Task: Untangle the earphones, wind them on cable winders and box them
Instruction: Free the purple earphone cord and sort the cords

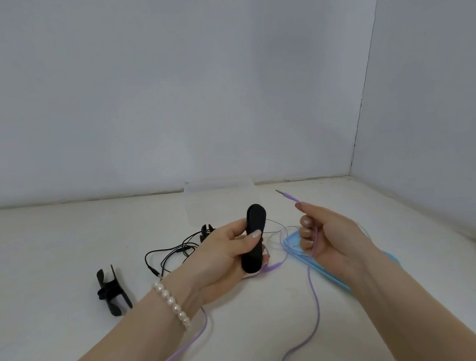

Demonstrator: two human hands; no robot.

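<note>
On white tabletop (pixel 51 252), far left: black plastic cable winder (pixel 113 290) lying loose. Next, tangled black earphone cable (pixel 174 251) w/ another black winder (pixel 206 231) behind it, partly hidden by left hand (pixel 225 252). Left hand, pearl bracelet (pixel 171 302) on wrist, grips upright black oblong winder (pixel 253 239). Right hand (pixel 325 239) pinches lilac earphone cable (pixel 313 297) just below its jack plug (pixel 289 196); cable loops down toward camera. Light-blue flat lid (pixel 328 275) under right hand; clear box (pixel 218 199) at back wall.
</note>
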